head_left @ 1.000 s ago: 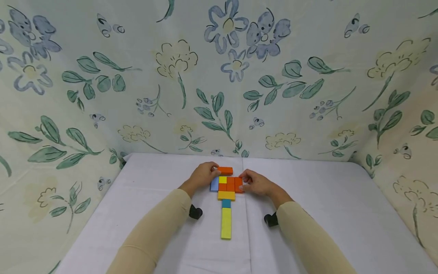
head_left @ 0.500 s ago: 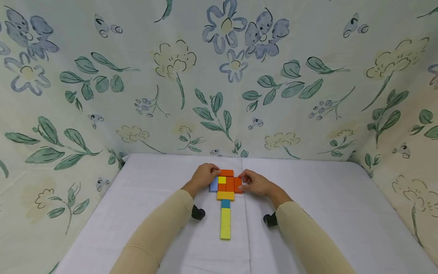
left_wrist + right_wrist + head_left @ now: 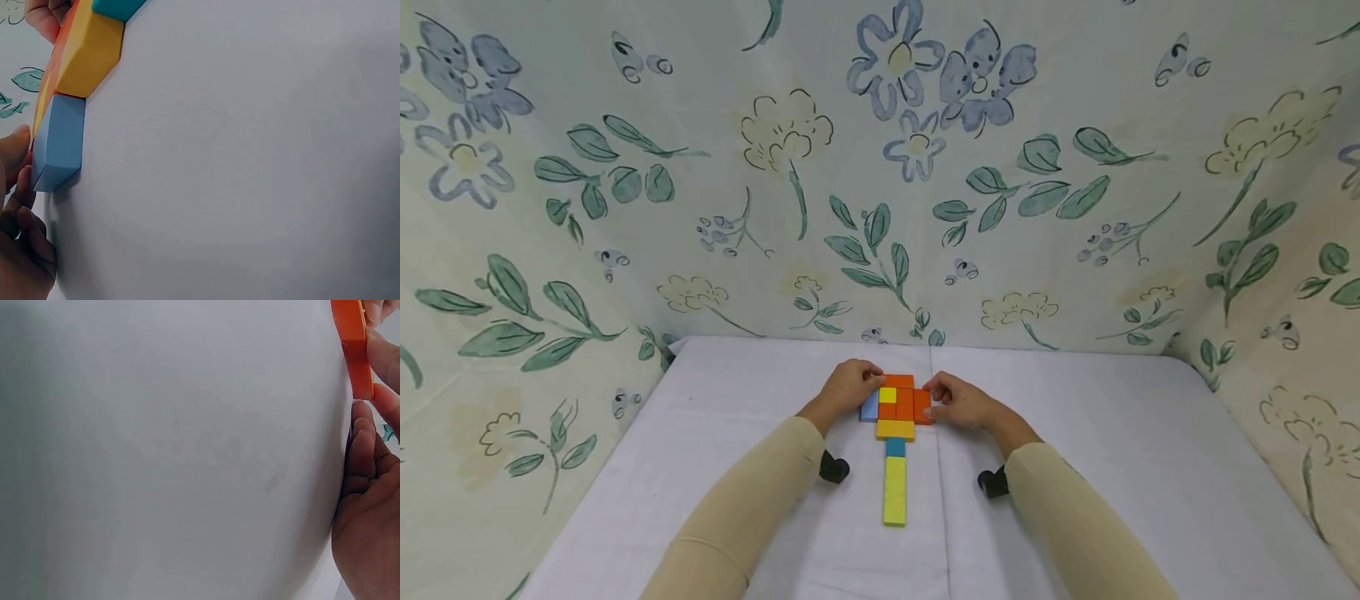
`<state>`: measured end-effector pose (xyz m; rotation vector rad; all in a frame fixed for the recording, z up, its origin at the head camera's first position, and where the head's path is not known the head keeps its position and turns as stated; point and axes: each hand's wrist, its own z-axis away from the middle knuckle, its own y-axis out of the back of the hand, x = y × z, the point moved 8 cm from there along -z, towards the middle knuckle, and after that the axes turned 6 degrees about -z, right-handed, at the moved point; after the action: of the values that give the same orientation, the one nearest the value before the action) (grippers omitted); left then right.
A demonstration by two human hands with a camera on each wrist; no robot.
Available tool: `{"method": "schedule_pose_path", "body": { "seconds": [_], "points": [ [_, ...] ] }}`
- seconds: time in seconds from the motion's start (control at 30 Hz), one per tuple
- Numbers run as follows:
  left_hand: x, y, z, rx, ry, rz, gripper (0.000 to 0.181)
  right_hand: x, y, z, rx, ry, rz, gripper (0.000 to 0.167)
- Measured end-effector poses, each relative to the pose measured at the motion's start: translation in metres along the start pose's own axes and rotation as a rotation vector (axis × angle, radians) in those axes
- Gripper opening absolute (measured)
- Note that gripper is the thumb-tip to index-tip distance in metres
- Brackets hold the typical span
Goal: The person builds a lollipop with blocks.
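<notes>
Coloured blocks lie flat in a pattern mid-table. My left hand [image 3: 848,385] pinches the left end of an orange block [image 3: 900,381] along the pattern's far side. Below those fingers is a blue block [image 3: 65,137]. My right hand [image 3: 964,402] grips the orange-red block [image 3: 922,406] at the right side, thumb and forefinger at its ends; it also shows in the right wrist view. Between them sit a small yellow block [image 3: 887,395] and orange-red blocks [image 3: 905,404]. Nearer lie an amber block [image 3: 896,430], a teal block [image 3: 896,447] and a long yellow-green block [image 3: 895,492].
A white cloth [image 3: 745,533] covers the table. Behind and at the sides hangs a floral fabric [image 3: 925,208]. Black wrist devices show beside the left sleeve [image 3: 737,508] and the right sleeve [image 3: 1082,517].
My left hand has drawn the far orange block toward me, closing the gap to the other blocks. The right hand has stayed on its block at the right side.
</notes>
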<state>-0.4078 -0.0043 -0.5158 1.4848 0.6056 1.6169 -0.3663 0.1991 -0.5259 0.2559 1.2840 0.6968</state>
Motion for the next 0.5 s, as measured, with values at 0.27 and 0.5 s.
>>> {"method": "schedule_pose_path", "body": {
  "seconds": [0.27, 0.5],
  "points": [
    [-0.003, 0.004, 0.006, 0.053, -0.016, 0.024, 0.038, 0.002, 0.0, -0.002, -0.004, -0.006, 0.013, 0.04],
    [-0.011, 0.008, 0.016, 0.113, -0.014, -0.043, 0.041, 0.006, 0.003, 0.001, -0.005, -0.01, 0.019, 0.056]
  ]
}}
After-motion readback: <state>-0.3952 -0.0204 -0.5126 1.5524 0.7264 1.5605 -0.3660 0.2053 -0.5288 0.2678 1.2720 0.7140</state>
